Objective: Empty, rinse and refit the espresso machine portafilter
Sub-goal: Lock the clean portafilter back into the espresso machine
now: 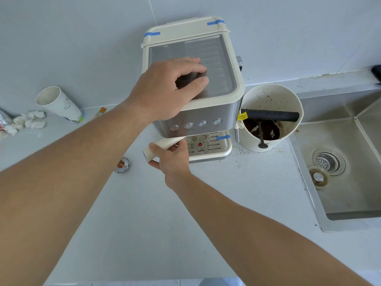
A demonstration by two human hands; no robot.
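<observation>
A cream and steel espresso machine (231, 93) stands on the counter against the wall. My left hand (165, 89) lies flat on its top, fingers curled over the grey lid. My right hand (171, 159) is closed around the cream handle of the portafilter (162, 146), which sticks out to the left from under the machine's front. The portafilter's head is hidden under the machine. Below it is the cream drip tray (214, 150).
A cream knock box (288, 100) with a black bar and dark coffee grounds stands right of the machine. A steel sink (346, 203) with a drain lies at the right. A tipped paper cup (59, 104), crumpled tissues (31, 122) and a round tamper (122, 165) lie on the left.
</observation>
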